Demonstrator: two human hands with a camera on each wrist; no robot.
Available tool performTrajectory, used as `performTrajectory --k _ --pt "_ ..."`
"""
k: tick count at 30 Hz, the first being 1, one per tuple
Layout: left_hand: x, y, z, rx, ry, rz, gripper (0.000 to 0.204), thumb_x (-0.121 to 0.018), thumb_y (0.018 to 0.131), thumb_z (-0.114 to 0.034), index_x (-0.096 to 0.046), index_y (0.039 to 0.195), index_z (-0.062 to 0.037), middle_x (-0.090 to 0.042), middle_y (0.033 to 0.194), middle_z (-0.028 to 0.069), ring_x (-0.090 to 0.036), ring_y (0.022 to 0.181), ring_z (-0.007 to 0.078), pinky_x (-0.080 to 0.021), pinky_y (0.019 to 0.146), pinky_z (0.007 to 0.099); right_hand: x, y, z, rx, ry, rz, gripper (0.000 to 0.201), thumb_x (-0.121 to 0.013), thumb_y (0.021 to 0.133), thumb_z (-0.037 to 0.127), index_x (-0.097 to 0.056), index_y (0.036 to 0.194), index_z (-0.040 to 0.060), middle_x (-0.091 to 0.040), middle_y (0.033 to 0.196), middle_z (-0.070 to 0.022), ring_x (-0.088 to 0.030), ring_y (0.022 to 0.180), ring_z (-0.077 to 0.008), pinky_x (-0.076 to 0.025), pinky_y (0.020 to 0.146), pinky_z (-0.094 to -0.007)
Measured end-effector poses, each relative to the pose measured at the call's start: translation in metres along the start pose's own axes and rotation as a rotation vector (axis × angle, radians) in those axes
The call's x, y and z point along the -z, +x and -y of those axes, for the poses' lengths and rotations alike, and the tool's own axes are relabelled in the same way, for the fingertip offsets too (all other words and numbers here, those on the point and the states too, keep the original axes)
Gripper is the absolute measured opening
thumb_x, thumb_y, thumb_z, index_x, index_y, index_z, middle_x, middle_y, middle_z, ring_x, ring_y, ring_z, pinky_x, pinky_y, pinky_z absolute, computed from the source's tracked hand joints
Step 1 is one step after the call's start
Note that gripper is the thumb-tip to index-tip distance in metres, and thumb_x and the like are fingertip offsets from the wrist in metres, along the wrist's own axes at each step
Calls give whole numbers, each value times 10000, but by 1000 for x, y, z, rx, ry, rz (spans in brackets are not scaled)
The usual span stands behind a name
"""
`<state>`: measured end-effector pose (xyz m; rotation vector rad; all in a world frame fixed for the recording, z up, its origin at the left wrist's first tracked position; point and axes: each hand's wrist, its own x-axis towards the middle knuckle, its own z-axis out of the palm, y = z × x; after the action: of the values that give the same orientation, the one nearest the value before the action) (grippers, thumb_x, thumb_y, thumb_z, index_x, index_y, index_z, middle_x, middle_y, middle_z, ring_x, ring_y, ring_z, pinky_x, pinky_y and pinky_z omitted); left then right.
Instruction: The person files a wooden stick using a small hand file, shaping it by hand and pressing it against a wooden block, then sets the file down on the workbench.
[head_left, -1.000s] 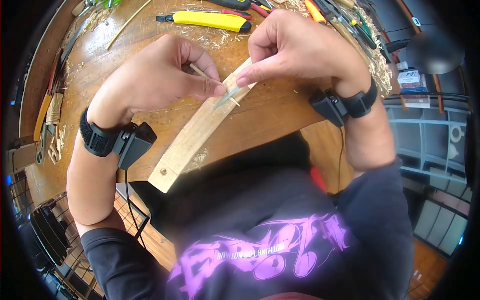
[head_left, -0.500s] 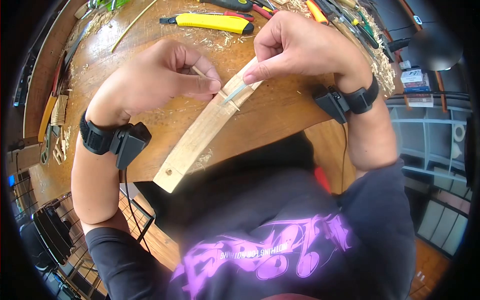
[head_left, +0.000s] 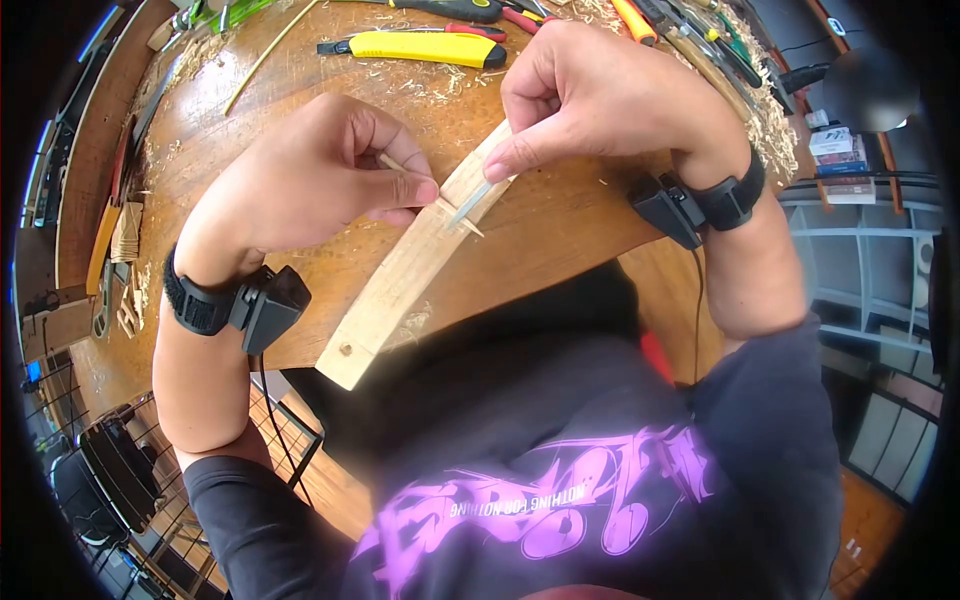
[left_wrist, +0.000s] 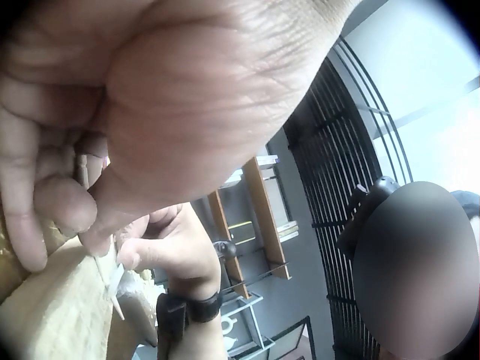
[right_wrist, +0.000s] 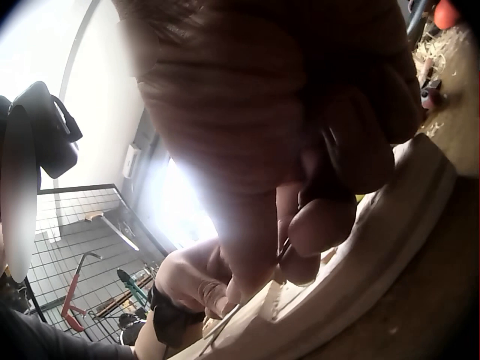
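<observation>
In the head view, my left hand (head_left: 330,185) pinches a thin wooden stick (head_left: 472,227) between thumb and fingers. The stick's pointed end reaches across a long, slightly curved wooden board (head_left: 390,285), which has a small hole near its closer end. My right hand (head_left: 610,100) pinches a slim silvery blade (head_left: 469,203) that crosses the stick over the board. Curled right fingers hide the rest of the blade. The left wrist view shows the stick's tip (left_wrist: 117,307) past the left thumb. In the right wrist view, the board (right_wrist: 360,270) runs below the right fingers.
A yellow utility knife (head_left: 425,47) lies beyond the hands on the wooden table (head_left: 290,130), among shavings. Several tools and more shavings (head_left: 765,140) crowd the far right. A long thin strip (head_left: 268,58) lies at the far left. The board's near end overhangs the table edge.
My left hand has shifted slightly left, away from the blade, so more of the stick shows between thumb and blade. The right hand still pinches the blade over the board.
</observation>
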<state>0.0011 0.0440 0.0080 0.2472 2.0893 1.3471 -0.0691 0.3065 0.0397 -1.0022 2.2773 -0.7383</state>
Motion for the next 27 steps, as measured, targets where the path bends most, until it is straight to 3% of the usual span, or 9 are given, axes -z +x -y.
performTrajectory --k 8,11,13,15,17,18,22,25,27 --pt "-3 0 -8 17 110 -16 127 -796 993 -51 -757 1029 64 -771 931 66 -745 852 122 -615 814 268 3 -1 2 9 24 8 414 -951 866 276 -686 706 2 -568 598 20 -509 574 -63 -374 522 -282" --pt "-3 0 -6 18 107 -44 122 -799 989 -46 -759 1029 61 -772 931 63 -747 854 124 -612 815 266 10 -4 1 -18 54 2 382 -915 903 354 -778 778 20 -683 631 -37 -582 561 -116 -454 531 -306" --pt "-4 0 -9 19 107 -40 115 -798 989 -40 -761 1030 61 -773 936 60 -747 857 124 -609 818 264 1 1 -2 51 -43 -67 420 -949 866 276 -680 691 6 -561 591 17 -513 575 -62 -378 523 -284" --pt "-2 1 -6 23 110 -34 113 -797 989 -39 -762 1031 60 -775 939 59 -747 857 123 -609 821 264 4 4 4 62 -50 36 349 -917 918 289 -735 794 18 -579 619 47 -511 580 -47 -378 521 -273" --pt "-2 3 -4 24 117 -29 111 -796 989 -37 -763 1032 59 -777 942 59 -747 857 121 -608 823 265 19 2 16 49 25 110 375 -916 900 354 -784 783 22 -694 634 -47 -592 561 -118 -465 537 -303" --pt "-1 3 -4 10 110 -25 110 -796 988 -36 -764 1035 58 -778 942 59 -746 861 120 -607 824 265 13 6 7 81 25 36 378 -914 901 358 -784 776 26 -699 637 -50 -596 562 -120 -468 540 -302" --pt "0 3 -2 -3 90 -11 113 -799 985 -35 -764 1043 55 -782 948 61 -746 878 118 -606 829 266 18 8 15 64 -26 132 374 -907 903 363 -795 777 29 -689 620 -39 -581 552 -112 -452 530 -305" --pt "1 4 -2 16 101 -13 113 -801 983 -34 -764 1044 55 -783 952 60 -747 887 118 -606 836 267 13 7 20 -34 -66 70 377 -907 897 368 -795 767 33 -681 611 -37 -581 549 -120 -454 533 -307" --pt "0 4 -3 5 89 -21 114 -803 981 -33 -765 1043 55 -783 951 59 -746 886 118 -606 836 268 18 10 11 27 -80 53 376 -911 891 367 -793 759 36 -673 609 -40 -579 546 -131 -456 537 -310"
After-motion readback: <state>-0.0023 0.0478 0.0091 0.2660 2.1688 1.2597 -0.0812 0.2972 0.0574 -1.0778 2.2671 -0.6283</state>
